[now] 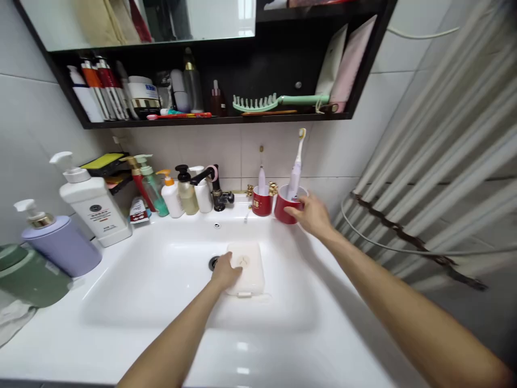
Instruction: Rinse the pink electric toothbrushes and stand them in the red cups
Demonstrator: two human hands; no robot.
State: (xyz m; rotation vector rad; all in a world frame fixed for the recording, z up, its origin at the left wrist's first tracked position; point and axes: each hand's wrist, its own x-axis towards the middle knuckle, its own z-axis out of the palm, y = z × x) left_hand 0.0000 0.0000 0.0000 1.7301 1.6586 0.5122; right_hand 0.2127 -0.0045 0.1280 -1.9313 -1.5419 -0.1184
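My left hand (225, 271) rests on a white rectangular case (247, 265) lying in the white sink basin (161, 291), fingers curled over its left edge beside the drain (213, 262). My right hand (313, 215) grips the side of a red cup (286, 207) at the sink's back rim. An electric toothbrush (297, 164) stands upright in that cup. A second red cup (262, 203) with another toothbrush stands just left of it.
A black faucet (216, 188) and several pump bottles (177, 191) line the back rim. Large bottles (91, 202) stand on the left counter. A dark shelf (210, 121) above holds toiletries and a green hairbrush (274, 101). Striped curtain (444, 161) hangs at right.
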